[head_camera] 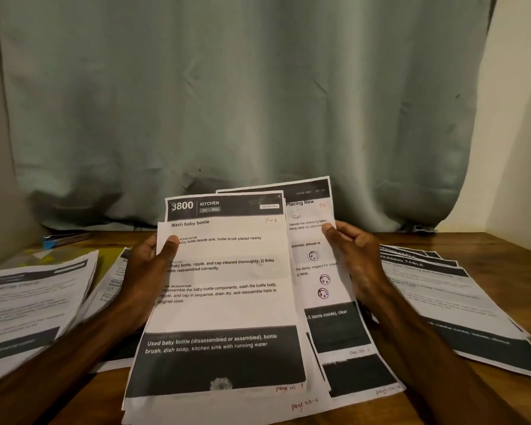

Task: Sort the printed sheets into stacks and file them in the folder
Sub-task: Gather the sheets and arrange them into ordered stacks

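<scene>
I hold a fanned bundle of printed sheets up in front of me over the wooden table. The front sheet (224, 289) is headed "3800 KITCHEN, Wash baby bottle", marked P-1. My left hand (147, 265) grips its left edge, thumb on the face. A sheet behind (311, 237), headed "Placing New", sticks out to the right, and my right hand (350, 253) pinches its right edge with the thumb on top. A stack of sheets (34, 296) lies on the left of the table. Another stack (448, 299), headed "DRESSING TABLE", lies on the right.
A grey-green curtain (242, 102) hangs behind the wooden table (488, 243). A yellow-green flat item (105, 256), perhaps a folder, shows under the left stack. A small blue-ended object (63, 239) lies at the back left. A pale wall stands on the right.
</scene>
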Motion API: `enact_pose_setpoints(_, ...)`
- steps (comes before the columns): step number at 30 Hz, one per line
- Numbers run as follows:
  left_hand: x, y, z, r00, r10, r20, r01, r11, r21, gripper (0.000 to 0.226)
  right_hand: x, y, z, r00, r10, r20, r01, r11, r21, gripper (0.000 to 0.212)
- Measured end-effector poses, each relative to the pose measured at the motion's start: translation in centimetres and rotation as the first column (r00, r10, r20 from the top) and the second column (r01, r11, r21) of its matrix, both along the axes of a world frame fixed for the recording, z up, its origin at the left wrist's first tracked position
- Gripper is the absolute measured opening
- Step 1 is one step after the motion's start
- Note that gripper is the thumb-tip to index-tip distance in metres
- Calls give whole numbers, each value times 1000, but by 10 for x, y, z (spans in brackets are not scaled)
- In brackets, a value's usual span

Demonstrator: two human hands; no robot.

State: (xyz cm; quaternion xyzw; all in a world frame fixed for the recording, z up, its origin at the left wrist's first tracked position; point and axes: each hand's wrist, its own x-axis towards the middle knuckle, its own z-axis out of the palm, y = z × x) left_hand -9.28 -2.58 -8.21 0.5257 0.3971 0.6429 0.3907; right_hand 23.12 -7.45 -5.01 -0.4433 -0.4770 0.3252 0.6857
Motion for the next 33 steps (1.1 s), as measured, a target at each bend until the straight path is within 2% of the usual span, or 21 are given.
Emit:
enact_pose_setpoints(3, 1, 0, 0, 999, -14, 33, 14, 1000, -1, 12, -3, -4, 4, 997, 7, -76, -5, 1000, 22, 11)
enact_pose_setpoints(18, 5, -5, 5, 995, -42, 91, 41, 999, 9, 10, -2, 3, -1, 996, 12, -85, -10, 1000, 25, 17)
enact_pose_setpoints(23, 6, -4, 5, 992, -47, 115, 45, 999, 20, 10, -6, 3, -5, 999, 48, -19, -48, 998, -30, 18)
enact_pose_setpoints(28, 4, 3, 2, 987, -37, 155, 38, 999, -8, 14, -19, 1, -7, 978, 107, 177, -89, 990, -105, 19)
enact_pose_setpoints(33, 3, 9, 1, 983, -41, 180, 59, 994, -94, 23, -38, 1, -19, 934, 319, 161, -293, 941, -169, 28)
